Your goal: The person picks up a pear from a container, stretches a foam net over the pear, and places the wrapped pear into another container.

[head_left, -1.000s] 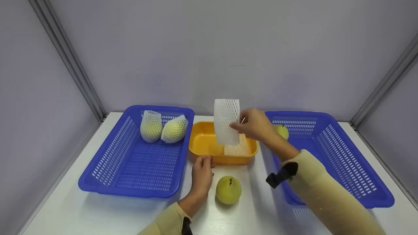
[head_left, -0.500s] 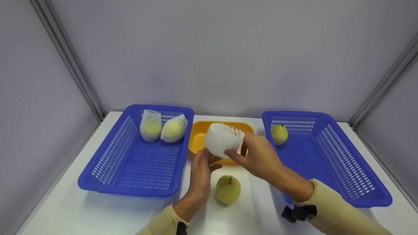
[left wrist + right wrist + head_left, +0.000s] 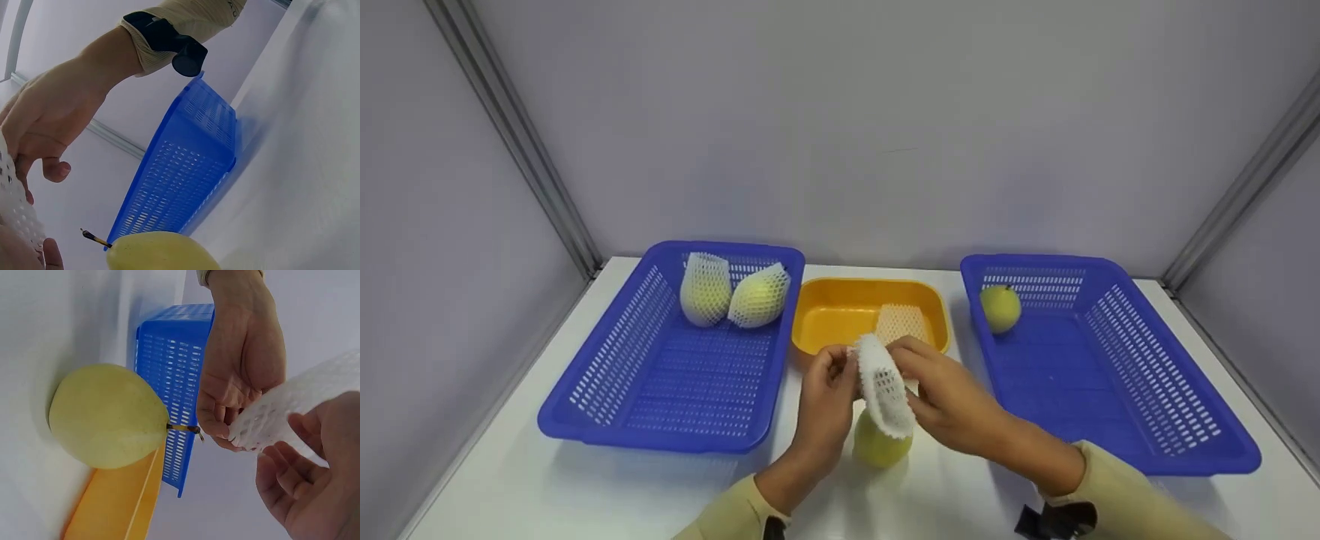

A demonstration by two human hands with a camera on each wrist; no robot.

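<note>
In the head view, your left hand [image 3: 826, 401] and right hand [image 3: 960, 405] both pinched the white foam net [image 3: 888, 394], which hid the top of the pear [image 3: 883, 450] on the table [image 3: 877, 510]. The orange tray [image 3: 832, 321] lay just beyond, between the left basket [image 3: 690, 390] and right basket [image 3: 1065, 367].

In the left wrist view, frame edges cut off net, left hand and pear.

In the right wrist view, the net ran out of frame; a gap parted it from the pear.

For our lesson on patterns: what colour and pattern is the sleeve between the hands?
White, with an open mesh pattern; the sleeve shows best in the head view.
</note>
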